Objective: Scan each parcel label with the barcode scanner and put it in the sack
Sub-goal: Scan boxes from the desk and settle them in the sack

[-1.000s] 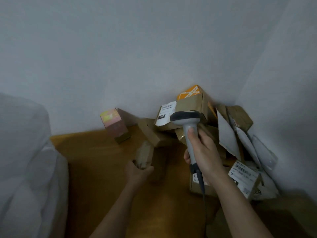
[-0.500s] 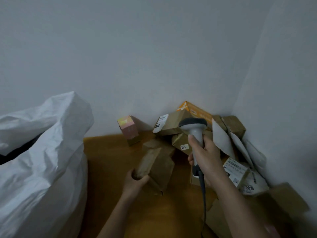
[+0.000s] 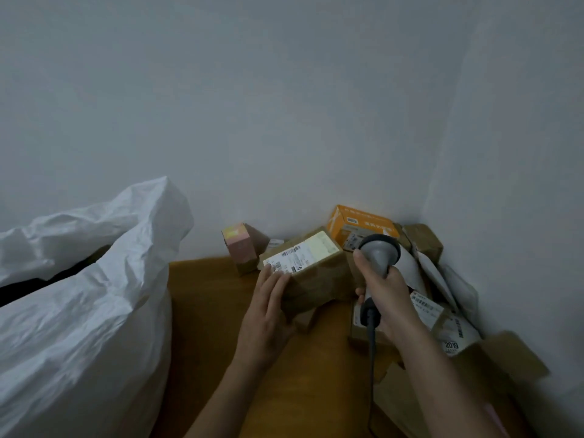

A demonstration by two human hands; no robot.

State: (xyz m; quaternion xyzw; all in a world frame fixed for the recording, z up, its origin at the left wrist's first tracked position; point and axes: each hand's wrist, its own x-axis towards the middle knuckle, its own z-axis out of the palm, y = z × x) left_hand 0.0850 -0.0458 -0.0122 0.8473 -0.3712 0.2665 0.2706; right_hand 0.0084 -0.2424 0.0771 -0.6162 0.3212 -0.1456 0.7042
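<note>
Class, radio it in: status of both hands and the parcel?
Left hand holds brown cardboard parcel, label up. Right hand grips grey barcode scanner beside it. White woven sack open, nothing between.

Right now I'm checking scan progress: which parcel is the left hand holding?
The brown cardboard parcel with the white label facing up, gripped by the left hand beside the scanner; the orange box and small pink box lie untouched.

Left hand [image 3: 268,306] holds a brown parcel [image 3: 311,273], white label [image 3: 300,254] facing up. Right hand [image 3: 384,292] grips the scanner [image 3: 379,252] just right of it. White sack [image 3: 85,295] sits left of both hands.
</note>
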